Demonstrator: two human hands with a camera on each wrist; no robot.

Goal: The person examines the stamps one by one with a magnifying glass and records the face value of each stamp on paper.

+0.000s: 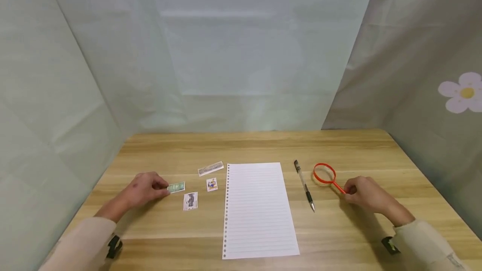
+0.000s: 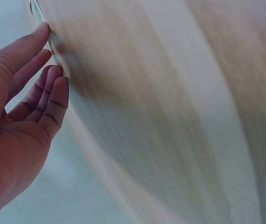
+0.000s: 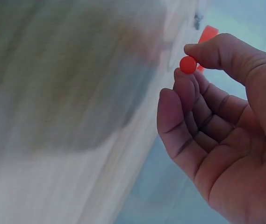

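Observation:
On the wooden table [image 1: 256, 145] my left hand [image 1: 144, 189] lies at the left, its straight fingertips touching the edge of a small green stamp [image 1: 176, 187]. In the left wrist view the left hand [image 2: 25, 107] shows straight fingers [image 2: 53, 100] against the tabletop. My right hand [image 1: 363, 193] pinches the handle end of a red magnifying glass [image 1: 325, 175] between thumb and fingers; the right wrist view shows the red handle tip [image 3: 188, 64] held by the thumb [image 3: 217, 51]. Three more stamps lie nearby: a long grey one [image 1: 211, 168], a colourful one [image 1: 212, 185] and a dark-figured one [image 1: 190, 201].
A lined white sheet [image 1: 257, 208] with punched holes lies in the middle of the table. A black pen [image 1: 304, 185] lies between the sheet and the magnifying glass. Pale fabric walls enclose the table on three sides, one with a flower print [image 1: 461, 92].

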